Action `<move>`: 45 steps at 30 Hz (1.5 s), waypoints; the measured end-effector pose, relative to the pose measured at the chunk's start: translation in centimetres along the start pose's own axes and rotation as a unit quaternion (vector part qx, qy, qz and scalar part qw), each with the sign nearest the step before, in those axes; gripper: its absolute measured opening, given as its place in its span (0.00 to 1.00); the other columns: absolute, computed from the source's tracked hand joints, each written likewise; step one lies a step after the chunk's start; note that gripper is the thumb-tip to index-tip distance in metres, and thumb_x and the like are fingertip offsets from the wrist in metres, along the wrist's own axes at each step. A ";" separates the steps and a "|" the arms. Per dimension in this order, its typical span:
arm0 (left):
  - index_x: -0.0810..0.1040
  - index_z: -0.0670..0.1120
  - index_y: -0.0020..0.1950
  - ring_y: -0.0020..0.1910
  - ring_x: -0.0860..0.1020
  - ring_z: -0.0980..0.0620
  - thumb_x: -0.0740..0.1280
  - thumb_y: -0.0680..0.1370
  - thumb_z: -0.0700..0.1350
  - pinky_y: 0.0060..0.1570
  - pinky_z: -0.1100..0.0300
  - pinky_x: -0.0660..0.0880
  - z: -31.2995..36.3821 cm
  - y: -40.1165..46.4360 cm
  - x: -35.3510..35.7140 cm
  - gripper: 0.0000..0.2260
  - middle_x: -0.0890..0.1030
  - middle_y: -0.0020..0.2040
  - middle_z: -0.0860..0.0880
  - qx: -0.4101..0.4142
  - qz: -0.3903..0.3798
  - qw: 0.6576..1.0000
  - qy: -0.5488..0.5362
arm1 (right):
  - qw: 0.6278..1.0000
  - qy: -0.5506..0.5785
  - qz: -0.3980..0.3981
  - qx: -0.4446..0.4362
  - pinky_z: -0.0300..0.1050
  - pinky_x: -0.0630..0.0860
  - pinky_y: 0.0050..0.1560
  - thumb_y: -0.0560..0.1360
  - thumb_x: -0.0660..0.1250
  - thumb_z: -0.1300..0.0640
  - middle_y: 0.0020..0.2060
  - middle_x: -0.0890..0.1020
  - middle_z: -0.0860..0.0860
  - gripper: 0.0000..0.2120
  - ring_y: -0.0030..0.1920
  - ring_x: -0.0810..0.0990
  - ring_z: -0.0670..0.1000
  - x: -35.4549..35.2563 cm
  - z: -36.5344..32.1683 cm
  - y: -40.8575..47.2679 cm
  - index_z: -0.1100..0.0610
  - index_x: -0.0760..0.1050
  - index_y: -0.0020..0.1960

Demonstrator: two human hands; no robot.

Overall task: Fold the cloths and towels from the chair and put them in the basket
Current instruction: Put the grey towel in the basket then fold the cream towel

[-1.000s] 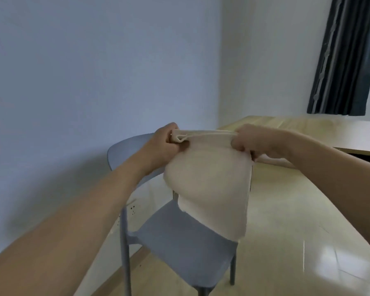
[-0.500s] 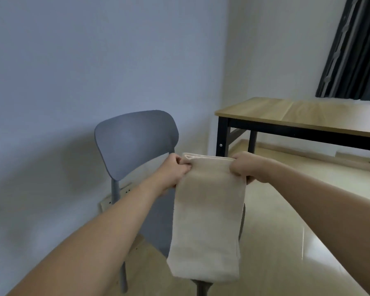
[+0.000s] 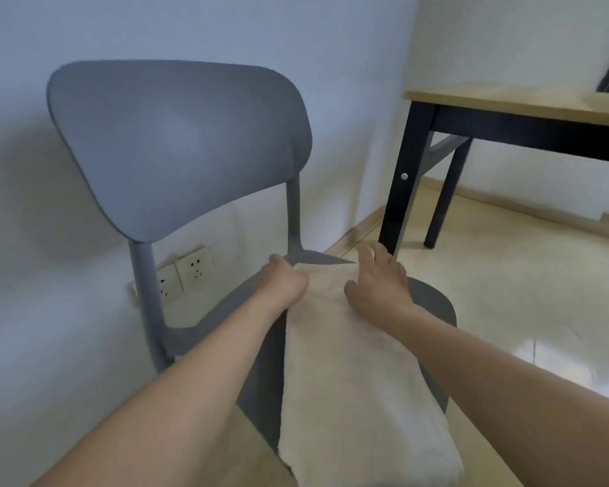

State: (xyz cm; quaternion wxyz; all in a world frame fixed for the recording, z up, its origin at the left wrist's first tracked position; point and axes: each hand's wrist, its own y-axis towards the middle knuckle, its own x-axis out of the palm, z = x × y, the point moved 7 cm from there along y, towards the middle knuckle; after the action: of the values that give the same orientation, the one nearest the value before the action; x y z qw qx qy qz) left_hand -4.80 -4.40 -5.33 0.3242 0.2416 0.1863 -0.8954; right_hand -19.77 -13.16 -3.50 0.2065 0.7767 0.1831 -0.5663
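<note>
Meanwhile left hand seemingly grips towel on chair; right hand spread; table beside

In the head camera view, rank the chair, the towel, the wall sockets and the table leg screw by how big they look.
Largest to smallest:
1. chair
2. towel, though it lies nearer the camera, which enlarges it
3. wall sockets
4. table leg screw

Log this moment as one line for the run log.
towel: laid lengthwise on chair seat | left hand: grips far corner | right hand: flat on towel | basket: not in view
</note>
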 end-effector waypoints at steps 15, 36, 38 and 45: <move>0.79 0.43 0.52 0.47 0.80 0.50 0.67 0.76 0.50 0.49 0.56 0.74 -4.8 -18.8 1.3 0.12 0.84 0.51 0.46 -0.009 -0.198 0.976 -0.087 | 0.989 -0.075 -0.113 -0.051 0.69 0.38 0.70 0.80 0.41 0.39 0.78 0.46 0.46 0.26 0.77 0.42 0.51 4.5 -0.4 -5.2 0.42 0.48 0.77; 0.80 0.52 0.55 0.54 0.79 0.58 0.66 0.78 0.48 0.51 0.67 0.73 -7.1 -21.0 0.3 0.07 0.82 0.54 0.53 0.061 -0.191 0.959 -0.201 | 0.915 0.388 0.040 0.108 0.51 0.54 0.74 0.81 0.55 0.49 0.75 0.56 0.47 0.21 0.75 0.57 0.52 -0.2 2.5 -8.6 0.50 0.62 0.73; 0.80 0.59 0.51 0.58 0.76 0.53 0.69 0.71 0.60 0.59 0.58 0.74 -7.6 -20.5 0.9 0.11 0.78 0.58 0.50 0.083 -0.193 0.972 -0.108 | 0.918 0.343 0.034 0.195 0.54 0.62 0.71 0.78 0.57 0.46 0.72 0.60 0.51 0.24 0.71 0.62 0.56 -1.6 5.3 -12.2 0.52 0.63 0.73; 0.80 0.53 0.53 0.54 0.80 0.55 0.68 0.77 0.51 0.54 0.62 0.76 -6.0 -20.8 1.5 0.06 0.83 0.53 0.54 0.075 -0.175 0.967 -0.168 | 0.902 0.354 -0.154 0.192 0.40 0.70 0.37 0.75 0.65 0.42 0.45 0.79 0.49 0.18 0.43 0.76 0.48 -0.7 6.8 -22.5 0.57 0.73 0.54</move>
State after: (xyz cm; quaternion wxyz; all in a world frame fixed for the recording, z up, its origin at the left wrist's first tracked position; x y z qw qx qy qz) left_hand -17.84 12.78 -7.39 0.1705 0.0746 0.1009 -0.9773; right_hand -37.08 2.25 -7.29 -0.1152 0.9125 0.2492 -0.3031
